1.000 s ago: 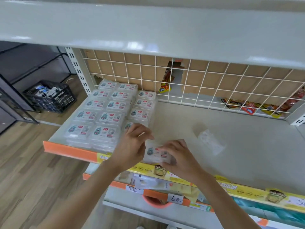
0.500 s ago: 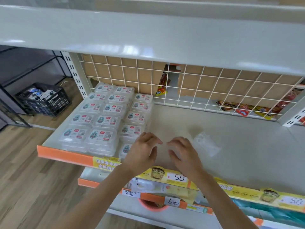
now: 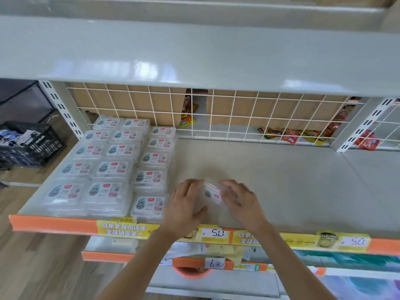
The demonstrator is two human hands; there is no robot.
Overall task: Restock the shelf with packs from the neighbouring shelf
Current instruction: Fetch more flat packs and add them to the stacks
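Note:
Clear plastic packs with white labels point(image 3: 112, 169) are stacked in three columns on the left part of the grey shelf point(image 3: 281, 180). The front pack of the third column point(image 3: 149, 205) lies just left of my left hand point(image 3: 186, 204). A single clear pack point(image 3: 213, 192), blurred and tilted, sits between my two hands above the shelf's middle front. My left hand holds its left edge between fingers and thumb. My right hand point(image 3: 240, 202) curls its fingers over the right side.
A wire grid point(image 3: 238, 118) backs the shelf, with red and yellow snack packets point(image 3: 290, 136) behind it. The upper shelf board point(image 3: 194, 53) hangs low overhead. An orange price strip point(image 3: 216, 233) edges the front. A black crate point(image 3: 28, 144) stands on the wooden floor at the left.
My hands left the pack set down at the front of the third column, moved right, and took the loose clear pack that lay on the bare shelf.

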